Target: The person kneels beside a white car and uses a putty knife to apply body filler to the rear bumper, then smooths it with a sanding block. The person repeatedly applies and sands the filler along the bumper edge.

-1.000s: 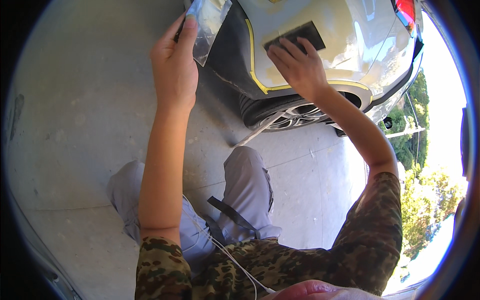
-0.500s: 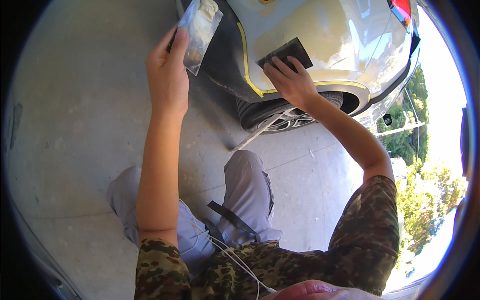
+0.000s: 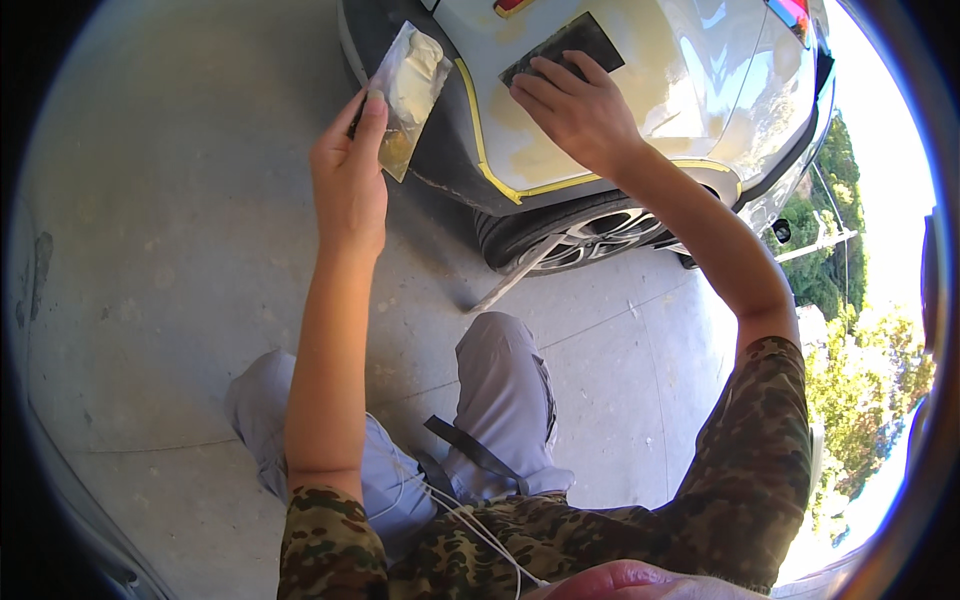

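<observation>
My left hand (image 3: 350, 170) is closed on the lower side of a clear mixing sheet (image 3: 398, 143), tilted up beside the car's dark bumper. A thick lump of cream-coloured filler paste (image 3: 417, 80) lies on that sheet. Pressed between the fingers and thumb of my right hand (image 3: 590, 120) is a black rectangular spreader (image 3: 570, 52), held against the pale car panel (image 3: 650, 110). Tan smears of filler cover parts of the panel around it. How the spreader's far side meets the panel is hidden.
Yellow masking tape (image 3: 475, 130) runs along the panel's edge and above the wheel arch. Below sits the rear wheel (image 3: 590, 240), with a pale stick (image 3: 515, 275) leaning against it. Grey concrete floor (image 3: 180, 250) spreads left. Trees (image 3: 860, 370) stand outside at right. White cords (image 3: 470, 515) hang over my lap.
My right hand has moved up the panel with the spreader. The mixing sheet in my left hand sits slightly lower and further right in the view, which has shifted a little.
</observation>
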### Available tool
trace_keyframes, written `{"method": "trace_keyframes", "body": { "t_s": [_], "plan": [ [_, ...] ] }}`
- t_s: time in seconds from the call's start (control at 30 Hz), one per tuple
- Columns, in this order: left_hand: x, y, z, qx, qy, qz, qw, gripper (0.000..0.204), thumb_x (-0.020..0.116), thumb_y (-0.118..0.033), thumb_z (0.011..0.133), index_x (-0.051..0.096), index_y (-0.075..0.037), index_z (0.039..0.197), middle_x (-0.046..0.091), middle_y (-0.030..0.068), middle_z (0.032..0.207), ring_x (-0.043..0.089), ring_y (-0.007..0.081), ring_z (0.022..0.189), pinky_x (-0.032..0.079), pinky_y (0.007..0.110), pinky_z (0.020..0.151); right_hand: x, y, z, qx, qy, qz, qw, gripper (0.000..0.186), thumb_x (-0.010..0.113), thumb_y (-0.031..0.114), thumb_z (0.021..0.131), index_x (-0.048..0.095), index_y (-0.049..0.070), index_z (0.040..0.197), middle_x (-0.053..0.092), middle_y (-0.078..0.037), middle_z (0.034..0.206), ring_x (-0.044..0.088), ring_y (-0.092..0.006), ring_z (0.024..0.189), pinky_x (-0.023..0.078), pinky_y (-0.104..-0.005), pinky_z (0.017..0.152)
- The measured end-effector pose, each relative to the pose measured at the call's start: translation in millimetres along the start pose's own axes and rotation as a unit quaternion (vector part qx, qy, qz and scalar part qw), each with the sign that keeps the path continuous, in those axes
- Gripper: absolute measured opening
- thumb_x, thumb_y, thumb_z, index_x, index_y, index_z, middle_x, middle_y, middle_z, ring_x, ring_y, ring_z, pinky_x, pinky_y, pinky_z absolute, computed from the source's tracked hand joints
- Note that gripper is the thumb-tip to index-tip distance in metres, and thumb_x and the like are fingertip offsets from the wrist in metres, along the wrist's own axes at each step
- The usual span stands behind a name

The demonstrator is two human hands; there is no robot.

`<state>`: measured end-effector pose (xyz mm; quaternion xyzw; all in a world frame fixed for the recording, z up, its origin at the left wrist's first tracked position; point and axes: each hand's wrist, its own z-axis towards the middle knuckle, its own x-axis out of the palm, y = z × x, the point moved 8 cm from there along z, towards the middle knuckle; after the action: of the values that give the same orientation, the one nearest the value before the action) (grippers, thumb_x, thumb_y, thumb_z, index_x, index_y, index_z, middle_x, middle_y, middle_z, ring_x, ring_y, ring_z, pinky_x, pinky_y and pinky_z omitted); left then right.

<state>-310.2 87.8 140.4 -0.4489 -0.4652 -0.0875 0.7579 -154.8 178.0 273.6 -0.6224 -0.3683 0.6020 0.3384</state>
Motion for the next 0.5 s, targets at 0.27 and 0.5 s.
{"method": "trace_keyframes", "body": {
  "t_s": [0.27,0.5],
  "plan": [
    [2,8,2,0.006,0.011,0.005,1.000,0.053,0.066,-0.031,0.108,0.060,0.007,0.143,0.069,0.0089,0.128,0.062,0.0125,0.117,0.046,0.025,0.099,19,22,-61,0.002,0.004,0.027,1.000,0.045,0.070,0.012,0.083,0.074,0.010,0.128,0.065,0.001,0.141,0.057,-0.0224,0.137,0.046,-0.0463,0.113],
    [12,22,-6,-0.029,0.023,0.009,0.999,0.050,0.064,-0.029,0.108,0.061,0.008,0.143,0.070,0.0080,0.126,0.065,0.0125,0.112,0.049,0.026,0.094,29,27,-115,0.000,-0.005,0.055,0.998,0.046,0.070,0.012,0.083,0.075,0.011,0.128,0.065,0.002,0.143,0.056,-0.0216,0.140,0.045,-0.0458,0.115]
  ]
}}
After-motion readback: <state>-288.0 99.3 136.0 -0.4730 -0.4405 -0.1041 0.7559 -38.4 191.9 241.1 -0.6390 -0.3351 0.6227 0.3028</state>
